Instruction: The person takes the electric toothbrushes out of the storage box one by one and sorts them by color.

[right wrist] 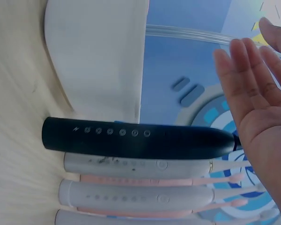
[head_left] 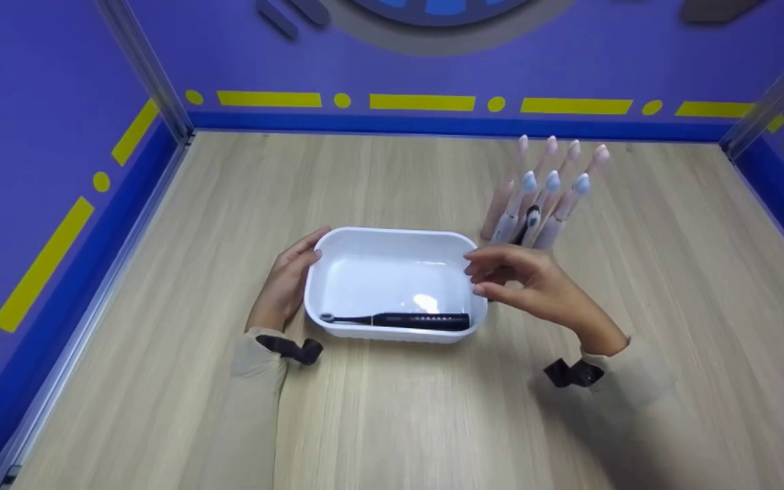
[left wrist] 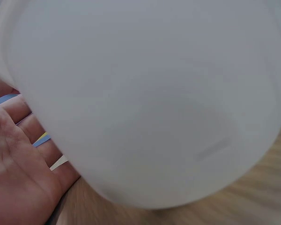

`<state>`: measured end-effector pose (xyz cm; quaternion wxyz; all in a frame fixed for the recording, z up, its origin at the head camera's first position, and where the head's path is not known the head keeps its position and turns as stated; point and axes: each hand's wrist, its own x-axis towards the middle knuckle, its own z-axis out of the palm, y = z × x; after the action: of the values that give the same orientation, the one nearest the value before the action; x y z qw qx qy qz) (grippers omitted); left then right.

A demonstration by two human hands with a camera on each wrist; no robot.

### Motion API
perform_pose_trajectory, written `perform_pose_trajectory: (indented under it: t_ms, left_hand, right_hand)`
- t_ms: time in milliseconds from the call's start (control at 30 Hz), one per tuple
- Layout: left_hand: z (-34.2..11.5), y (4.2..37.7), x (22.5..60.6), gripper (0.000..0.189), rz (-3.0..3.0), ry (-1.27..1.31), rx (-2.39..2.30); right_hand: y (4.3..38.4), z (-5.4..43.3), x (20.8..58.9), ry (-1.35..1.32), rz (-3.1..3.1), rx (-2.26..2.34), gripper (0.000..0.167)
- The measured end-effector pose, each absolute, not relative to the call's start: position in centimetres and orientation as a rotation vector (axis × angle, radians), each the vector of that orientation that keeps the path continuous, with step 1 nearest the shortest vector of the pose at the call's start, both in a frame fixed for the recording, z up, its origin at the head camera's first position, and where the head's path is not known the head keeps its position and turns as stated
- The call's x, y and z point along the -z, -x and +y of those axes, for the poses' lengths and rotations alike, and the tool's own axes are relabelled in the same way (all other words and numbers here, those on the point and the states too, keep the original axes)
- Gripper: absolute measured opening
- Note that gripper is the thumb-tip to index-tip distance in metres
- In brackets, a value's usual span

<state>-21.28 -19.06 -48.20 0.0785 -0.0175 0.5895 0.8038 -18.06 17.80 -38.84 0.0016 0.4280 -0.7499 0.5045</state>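
Note:
A white rectangular tub (head_left: 371, 282) sits on the table. My left hand (head_left: 286, 279) holds its left end, thumb at the rim and fingers along the outer wall; the left wrist view shows those fingers (left wrist: 30, 126) against the side. Inside the tub, along the near wall, lies a black electric toothbrush (head_left: 419, 320). My right hand (head_left: 528, 279) hovers by the tub's right rim, fingers loosely bent around nothing. Past it, another black electric toothbrush (right wrist: 140, 140) stands upright, its lower part hidden by this hand in the head view.
Upright white toothbrushes with blue heads (head_left: 552, 180) stand beside the black one, with pink toothbrushes (head_left: 499, 207) behind them. Blue panels with yellow marks (head_left: 422, 102) wall the wooden table (head_left: 378, 401) at the back and sides.

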Motion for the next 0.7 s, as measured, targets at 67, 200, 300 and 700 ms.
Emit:
perform_pose_trajectory:
  t_ms: [67, 200, 300, 700]
  left_hand:
    - [-19.1, 21.3, 48.2, 0.048, 1.757, 0.059, -2.406]
    - [-19.1, 21.3, 48.1, 0.048, 1.739, 0.064, -2.406]
    - [-19.1, 21.3, 48.1, 0.047, 1.728, 0.069, -2.413]
    - [-19.2, 21.5, 48.4, 0.049, 1.781, 0.039, -2.387]
  right_hand:
    - [18.3, 17.5, 38.7, -1.379, -2.386, -1.538, 0.039]
    - [18.6, 16.7, 38.5, -1.448, -2.446, -1.456, 0.037]
    - [18.7, 16.1, 38.1, -1.480, -2.502, -1.424, 0.036]
    - [19.1, 13.4, 36.6, -1.568, -2.823, -1.094, 0.040]
